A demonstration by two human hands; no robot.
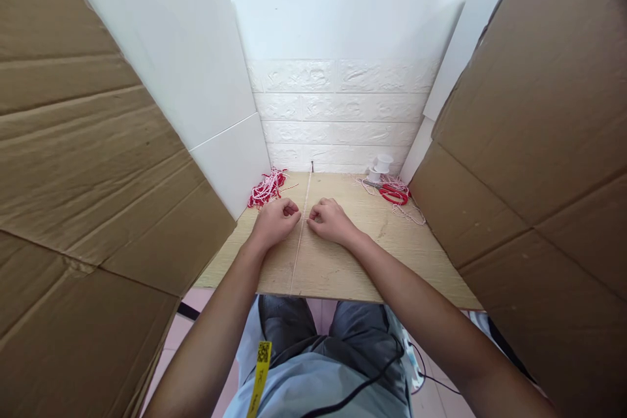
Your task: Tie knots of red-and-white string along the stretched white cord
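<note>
- A pale cord [297,256] runs down the middle of the counter [343,274], from a small dark hook [312,166] at the back edge, between the 2 hands, to the front edge
- The left hand [275,221] is just left of the cord, fingers curled and thumb and fingertips drawn together; whether a fine strand is pinched there I cannot tell
- The right hand [334,221] mirrors it just right of the cord, fingers bent and fingertips gathered close to the thumb; again I cannot tell if they grip any strand
- The 2 hands are apart, with a narrow gap between them where the cord passes
- Behind the left hand lies a tangled heap of red and pale pink cords [267,189]
- At the back right are scissors with red handles [394,194], 2 white spools [384,162] and loose pale pink cords [409,213]
- A white brick-patterned wall [362,108] stands behind, with cardboard panels [98,144] on both sides
</note>
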